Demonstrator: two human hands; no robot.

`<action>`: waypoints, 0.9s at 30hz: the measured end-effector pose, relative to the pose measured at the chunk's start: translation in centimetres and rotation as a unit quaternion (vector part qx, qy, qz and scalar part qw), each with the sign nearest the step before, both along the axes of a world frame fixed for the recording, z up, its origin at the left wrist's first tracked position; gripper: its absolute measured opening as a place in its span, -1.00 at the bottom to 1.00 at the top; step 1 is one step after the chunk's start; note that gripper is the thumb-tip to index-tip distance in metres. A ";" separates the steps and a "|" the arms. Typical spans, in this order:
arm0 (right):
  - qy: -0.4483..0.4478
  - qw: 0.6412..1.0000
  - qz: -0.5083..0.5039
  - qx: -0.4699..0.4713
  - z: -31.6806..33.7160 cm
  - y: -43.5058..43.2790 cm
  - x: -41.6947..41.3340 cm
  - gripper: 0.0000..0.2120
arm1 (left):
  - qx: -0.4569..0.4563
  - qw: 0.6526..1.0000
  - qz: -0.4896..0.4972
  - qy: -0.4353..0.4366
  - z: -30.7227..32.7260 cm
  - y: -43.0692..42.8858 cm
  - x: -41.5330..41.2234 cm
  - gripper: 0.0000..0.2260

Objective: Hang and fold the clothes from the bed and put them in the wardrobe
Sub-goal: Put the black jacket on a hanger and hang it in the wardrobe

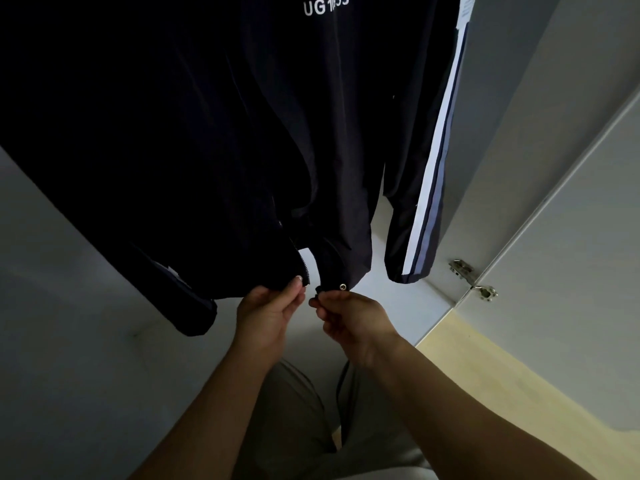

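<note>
Jacket [207, 133] hangs inside the wardrobe [502, 133], striped sleeve [415, 202] near its right wall & door hinge [474, 278]; no other clothes seen in there. L hand [266, 313] pinches the hem's left zip end, R hand [349, 320] pinches the slider [317, 289] end, ends close but apart. Risk imo: pin misses the slider in dim light & teeth jam, or a hard tug drags the jacket off its support (hanger not in view).

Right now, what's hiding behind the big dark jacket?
Only a pale wardrobe surface shows, through the open zip gap of the jacket. The dark cloth covers everything else behind it.
</note>
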State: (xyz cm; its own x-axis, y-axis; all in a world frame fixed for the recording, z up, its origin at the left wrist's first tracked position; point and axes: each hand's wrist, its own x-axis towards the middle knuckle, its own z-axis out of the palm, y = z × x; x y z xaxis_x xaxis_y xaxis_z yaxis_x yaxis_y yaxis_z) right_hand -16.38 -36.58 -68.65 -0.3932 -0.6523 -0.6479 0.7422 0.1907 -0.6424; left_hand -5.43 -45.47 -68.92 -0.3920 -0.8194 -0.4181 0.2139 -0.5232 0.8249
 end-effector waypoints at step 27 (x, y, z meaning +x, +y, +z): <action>-0.013 0.999 -0.034 0.009 1.7 -1.1 1.6 -0.92 | -0.266 0.930 -0.083 -0.242 0.4 -0.6 0.8 -0.89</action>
State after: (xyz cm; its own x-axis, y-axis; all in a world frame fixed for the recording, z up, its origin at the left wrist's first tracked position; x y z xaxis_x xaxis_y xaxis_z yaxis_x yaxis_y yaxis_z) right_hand -14.78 -37.72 -66.97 -0.4186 -0.6127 -0.6704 0.7706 0.1510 -0.6192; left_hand -4.62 -46.12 -68.53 -0.4032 -0.9055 -0.1321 -0.2968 -0.0071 0.9549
